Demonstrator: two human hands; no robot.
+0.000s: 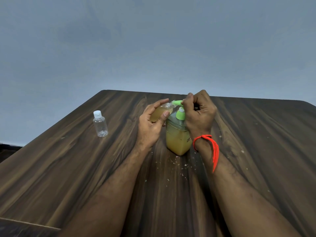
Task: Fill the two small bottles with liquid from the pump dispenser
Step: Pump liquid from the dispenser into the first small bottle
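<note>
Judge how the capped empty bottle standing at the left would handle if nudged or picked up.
The capped bottle looks empty and clear, so probably very light. Tall and narrow on the smooth table, it would likely tip or slide at a nudge. The thin plastic may flex when squeezed.

A dark wood-grain table (68, 159) stands against a plain grey-blue wall (153, 40).

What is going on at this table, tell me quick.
A person is filling a small bottle from a pump dispenser of yellowish liquid. The left hand holds the tilted bottle with its mouth at the green nozzle, and it already has yellowish liquid in it. The right hand is curled on the pump head. A second small bottle, capped and empty, stands apart to the left on the wooden table.
</note>
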